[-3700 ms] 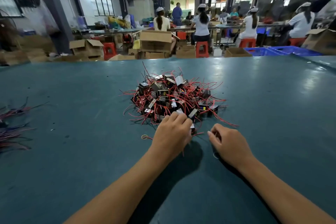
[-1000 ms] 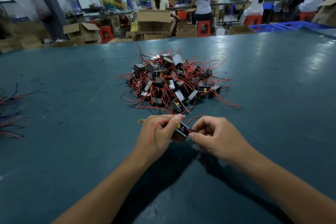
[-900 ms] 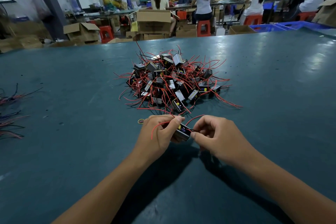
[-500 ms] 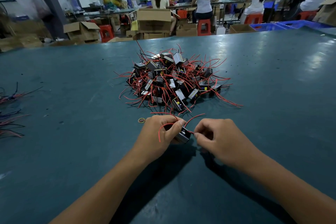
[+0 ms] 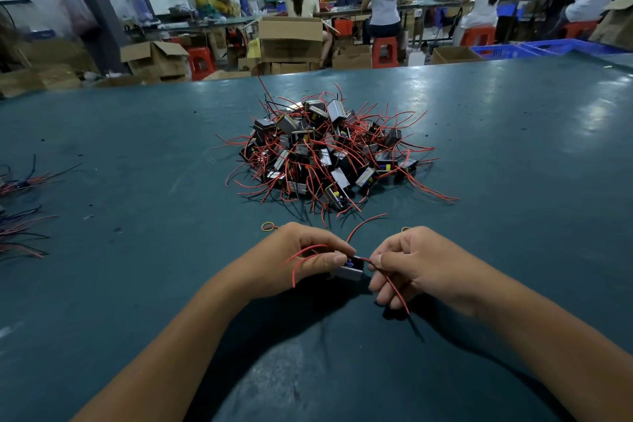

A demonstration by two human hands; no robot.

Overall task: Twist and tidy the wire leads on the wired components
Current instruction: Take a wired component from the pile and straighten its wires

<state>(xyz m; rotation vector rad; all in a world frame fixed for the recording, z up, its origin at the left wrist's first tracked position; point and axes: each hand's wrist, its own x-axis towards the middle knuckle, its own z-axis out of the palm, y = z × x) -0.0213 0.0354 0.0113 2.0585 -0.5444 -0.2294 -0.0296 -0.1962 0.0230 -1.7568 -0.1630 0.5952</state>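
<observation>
Beside component [image 5: 349,270], right hand [image 5: 416,262] now pinching lead [image 5: 390,283]

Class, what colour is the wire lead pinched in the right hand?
Red wire lead, head view.

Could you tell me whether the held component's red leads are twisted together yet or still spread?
Spread: the component's leads splay separately past both hands.

- Left hand [image 5: 301,259] grips a small component [image 5: 349,269].
- Right hand [image 5: 411,264] pinches its red lead [image 5: 390,283].
- Pile of wired components [image 5: 329,154] sits beyond on the bench [image 5: 137,154].
</observation>
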